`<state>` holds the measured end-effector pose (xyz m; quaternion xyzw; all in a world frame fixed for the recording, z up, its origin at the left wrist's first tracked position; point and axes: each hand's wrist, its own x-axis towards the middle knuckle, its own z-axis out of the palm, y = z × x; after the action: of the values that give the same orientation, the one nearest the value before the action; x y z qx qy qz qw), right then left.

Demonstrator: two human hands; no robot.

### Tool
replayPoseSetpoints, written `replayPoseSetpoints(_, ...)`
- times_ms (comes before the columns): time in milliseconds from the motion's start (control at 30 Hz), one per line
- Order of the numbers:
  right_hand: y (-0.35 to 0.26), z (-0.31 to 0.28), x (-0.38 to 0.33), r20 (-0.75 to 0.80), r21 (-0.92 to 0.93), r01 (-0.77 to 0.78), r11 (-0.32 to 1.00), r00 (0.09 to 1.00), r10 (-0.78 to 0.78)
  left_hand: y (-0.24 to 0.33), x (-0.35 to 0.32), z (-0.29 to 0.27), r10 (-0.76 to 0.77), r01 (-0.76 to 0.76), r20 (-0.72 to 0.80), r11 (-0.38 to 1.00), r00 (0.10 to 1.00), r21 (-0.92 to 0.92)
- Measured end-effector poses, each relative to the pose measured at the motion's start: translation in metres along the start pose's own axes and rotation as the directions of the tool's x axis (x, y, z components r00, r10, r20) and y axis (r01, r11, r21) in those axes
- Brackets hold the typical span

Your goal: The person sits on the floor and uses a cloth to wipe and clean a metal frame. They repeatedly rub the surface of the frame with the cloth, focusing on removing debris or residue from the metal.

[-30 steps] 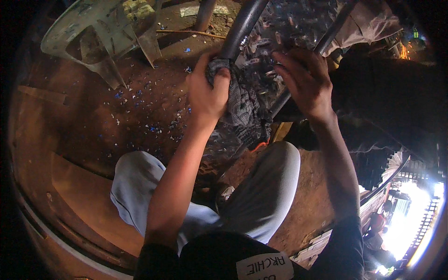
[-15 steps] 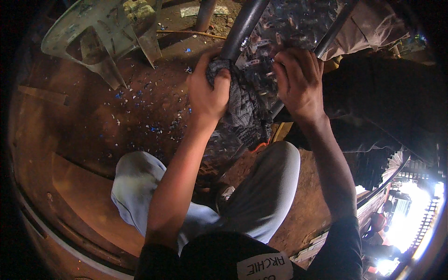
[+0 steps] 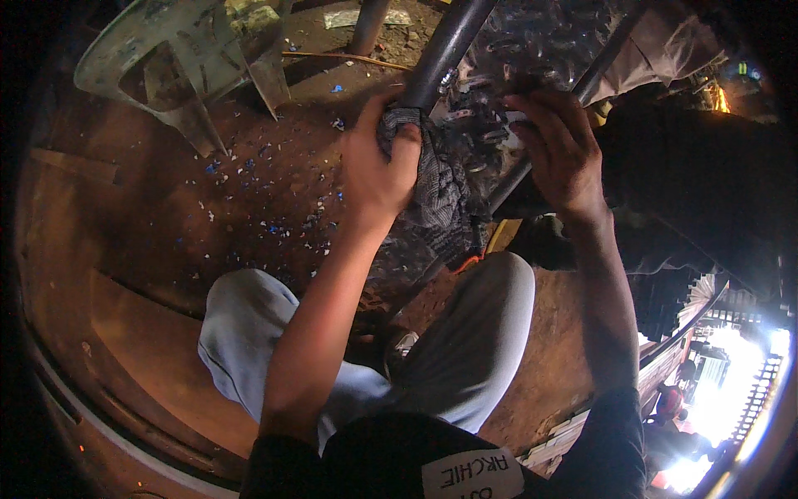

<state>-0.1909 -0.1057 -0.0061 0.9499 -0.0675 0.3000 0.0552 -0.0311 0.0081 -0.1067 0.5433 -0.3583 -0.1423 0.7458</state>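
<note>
My left hand (image 3: 378, 175) is closed around a grey-black knitted glove (image 3: 436, 187) with an orange hem, pressing it against a dark metal pipe (image 3: 449, 54). The glove hangs down from my grip towards my right knee. Over a surface strewn with small clear, shiny pieces (image 3: 540, 41), my right hand (image 3: 565, 158) has its fingers curled in. A pale bit shows by those fingertips, too small to name. A second dark pipe (image 3: 603, 62) runs along the right of this surface, behind my right hand.
A worn plastic chair (image 3: 125, 62) stands at the far left. Blue and white scraps (image 3: 266, 224) litter the brown ground. Dark cloth (image 3: 690, 183) fills the right side, below a beige sheet (image 3: 657, 54). Sparks (image 3: 720, 98) glow at the far right, with bright daylight lower down.
My right hand has moved to the right, away from the left hand. My left hand keeps its grip on the glove, shifted slightly right. Sparks have appeared at the far right.
</note>
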Motion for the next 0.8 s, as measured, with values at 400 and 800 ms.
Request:
replayPoseSetpoints(400, 0.007, 0.008, 0.006, 0.011, -0.153, 0.114, 0.982, 0.993, -0.114, -0.004, 0.001, 0.000, 0.031, -0.030, -0.020, 0.999, 0.999, 0.017)
replayPoseSetpoints(800, 0.009, -0.005, 0.011, 0.094, -0.007, 0.080, 0.997, 0.992, -0.079, -0.004, 0.002, 0.001, 0.033, -0.033, -0.021, 0.999, 0.999, 0.005)
